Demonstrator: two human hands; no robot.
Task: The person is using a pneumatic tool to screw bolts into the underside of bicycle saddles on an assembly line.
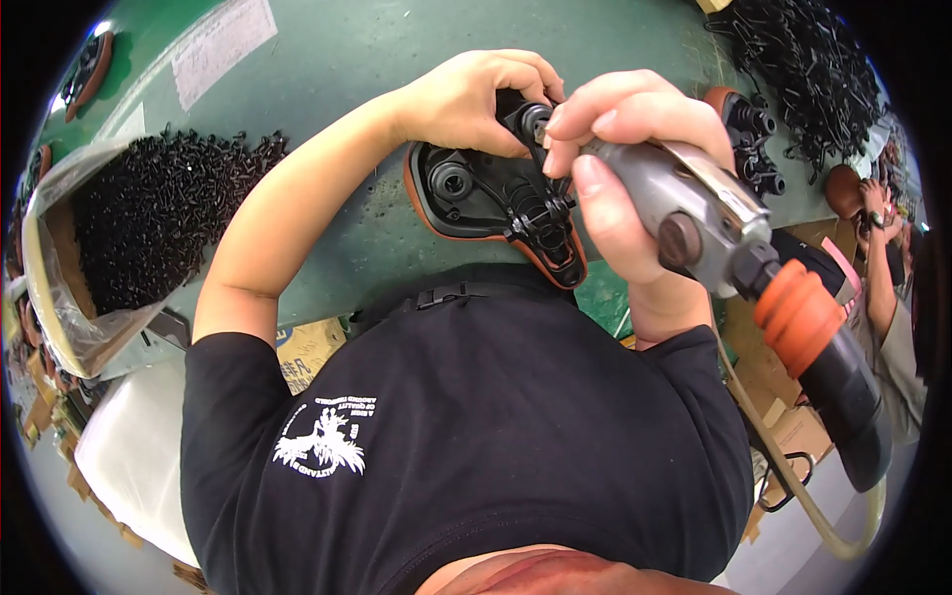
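Note:
My left hand (486, 99) is closed round the far part of a black plastic assembly with an orange rim (466, 193), which lies on the table in front of me. Round sockets and ribs show on its upward face. In my right hand (635, 139) is a pneumatic screwdriver (694, 223) with a grey metal body, orange rings and a black end. The tool slants down to the right, its front end toward the assembly. My right fingertips are at the assembly's upper right, close to my left hand; they hide the tool's tip.
A lined box (64, 268) of small black screws stands at left, some spilled onto the green table (342, 233). Another black-and-orange assembly (749, 129) lies right, near a pile of black parts (798, 74). The hose (783, 466) hangs at right. Another person's hand (873, 198) shows far right.

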